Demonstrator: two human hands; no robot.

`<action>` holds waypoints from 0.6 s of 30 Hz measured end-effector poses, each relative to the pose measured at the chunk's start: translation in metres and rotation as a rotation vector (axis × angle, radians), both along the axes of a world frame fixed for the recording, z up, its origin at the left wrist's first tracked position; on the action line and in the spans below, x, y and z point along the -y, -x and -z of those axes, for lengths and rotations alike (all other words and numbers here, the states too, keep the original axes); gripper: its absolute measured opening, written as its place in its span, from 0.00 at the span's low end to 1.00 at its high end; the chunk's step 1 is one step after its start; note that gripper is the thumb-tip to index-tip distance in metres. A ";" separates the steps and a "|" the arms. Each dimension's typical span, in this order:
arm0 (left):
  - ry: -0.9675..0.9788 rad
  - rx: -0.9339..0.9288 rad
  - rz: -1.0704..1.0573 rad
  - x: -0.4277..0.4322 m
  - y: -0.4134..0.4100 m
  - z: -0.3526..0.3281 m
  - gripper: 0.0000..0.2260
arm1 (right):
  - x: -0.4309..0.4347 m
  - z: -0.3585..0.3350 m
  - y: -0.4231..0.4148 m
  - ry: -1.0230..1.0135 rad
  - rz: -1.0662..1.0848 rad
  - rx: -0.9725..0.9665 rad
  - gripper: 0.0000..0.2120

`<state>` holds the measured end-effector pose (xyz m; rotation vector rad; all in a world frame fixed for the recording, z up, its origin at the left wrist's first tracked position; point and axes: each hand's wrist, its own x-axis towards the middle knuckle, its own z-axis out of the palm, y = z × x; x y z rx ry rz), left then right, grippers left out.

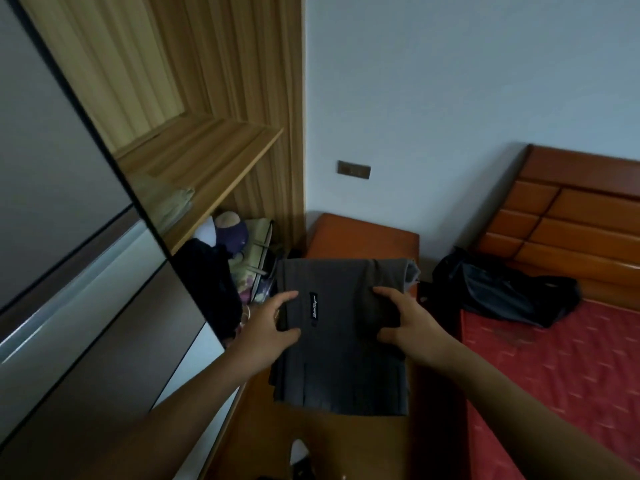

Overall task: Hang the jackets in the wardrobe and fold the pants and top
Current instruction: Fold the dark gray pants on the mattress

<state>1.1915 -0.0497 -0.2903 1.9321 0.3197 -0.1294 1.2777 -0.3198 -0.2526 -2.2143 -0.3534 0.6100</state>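
Just right of the wardrobe, at its open bay, the folded grey pants sit over the orange counter; whether they rest on it or hang just above cannot be told. Both hands hold them. The left hand grips the edge on the wardrobe side and the right hand grips the edge away from the wardrobe, with fingers curled over the cloth.

The bundle's long axis runs alongside the wardrobe front, from the person toward the wall. Its folded end points at the wall and its loose hems point back at the person. A small black label faces up between the hands.

The fold looks finished, so stowing is probably next. The wardrobe shelf lies to the left and higher, so the left hand would lead while the long axis swings round toward the opening. Farther right of the wardrobe, a black jacket lies crumpled on the bed, not yet hung.
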 end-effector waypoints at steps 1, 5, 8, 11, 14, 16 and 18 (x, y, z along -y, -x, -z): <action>0.002 0.001 0.003 -0.007 -0.021 -0.001 0.29 | -0.007 -0.002 -0.021 0.001 -0.001 0.006 0.39; 0.003 -0.013 -0.043 -0.035 -0.084 -0.003 0.29 | -0.034 -0.001 -0.088 0.020 0.000 0.008 0.39; 0.000 -0.014 -0.080 -0.055 -0.123 -0.005 0.29 | -0.057 0.003 -0.139 -0.016 -0.031 0.003 0.39; 0.005 -0.017 -0.148 -0.071 -0.160 -0.003 0.28 | -0.084 0.009 -0.194 -0.043 -0.093 0.000 0.39; 0.034 -0.006 -0.257 -0.085 -0.197 -0.003 0.28 | -0.112 0.011 -0.254 -0.065 -0.189 -0.026 0.38; 0.017 0.000 -0.318 -0.095 -0.220 -0.005 0.28 | -0.131 0.012 -0.295 -0.080 -0.246 -0.046 0.38; -0.004 0.007 -0.406 -0.102 -0.242 -0.009 0.29 | -0.151 0.012 -0.335 -0.097 -0.330 -0.072 0.38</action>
